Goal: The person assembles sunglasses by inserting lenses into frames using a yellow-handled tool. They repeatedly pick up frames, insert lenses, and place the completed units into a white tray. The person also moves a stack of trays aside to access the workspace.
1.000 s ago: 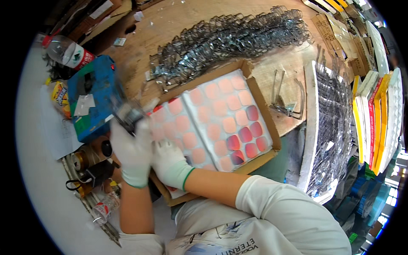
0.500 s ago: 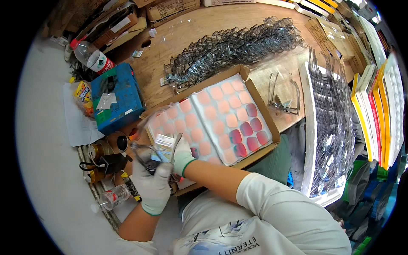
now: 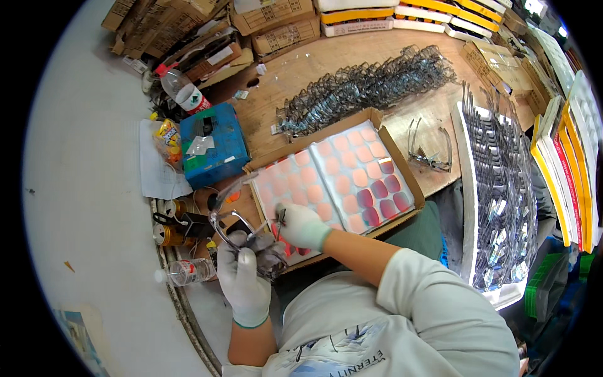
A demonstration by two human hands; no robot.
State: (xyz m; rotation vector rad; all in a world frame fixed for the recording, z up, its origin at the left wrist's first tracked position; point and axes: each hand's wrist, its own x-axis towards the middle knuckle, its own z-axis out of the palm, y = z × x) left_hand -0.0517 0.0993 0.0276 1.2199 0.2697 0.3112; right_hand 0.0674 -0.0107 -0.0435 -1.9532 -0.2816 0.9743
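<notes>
My left hand (image 3: 244, 276), in a white glove, is closed round a pair of glasses frames (image 3: 221, 227) with thin, dark metal rims, held over the left edge of the lens box. My right hand (image 3: 303, 227), also gloved, pinches a small dark piece (image 3: 281, 217) beside it; whether this belongs to the frames cannot be made out. Beneath the hands lies an open cardboard box (image 3: 396, 147) with rows of tinted lenses (image 3: 378, 188), pale pink for the most part and deep red-purple at the near right. The left fingers are partly blurred.
A long heap of glasses frames (image 3: 370, 88) lies behind the box, and one loose pair of glasses (image 3: 430, 151) at its right. A white tray (image 3: 466, 188) full of frames stands farther right. On the left are a blue box (image 3: 213, 144), plastic bottles (image 3: 182, 88) and wire spools (image 3: 168, 235).
The whole view has shifted, so the scene sits farther right and lower. My right hand has drawn slightly apart from the left one. The printed card between the hands no longer shows.
</notes>
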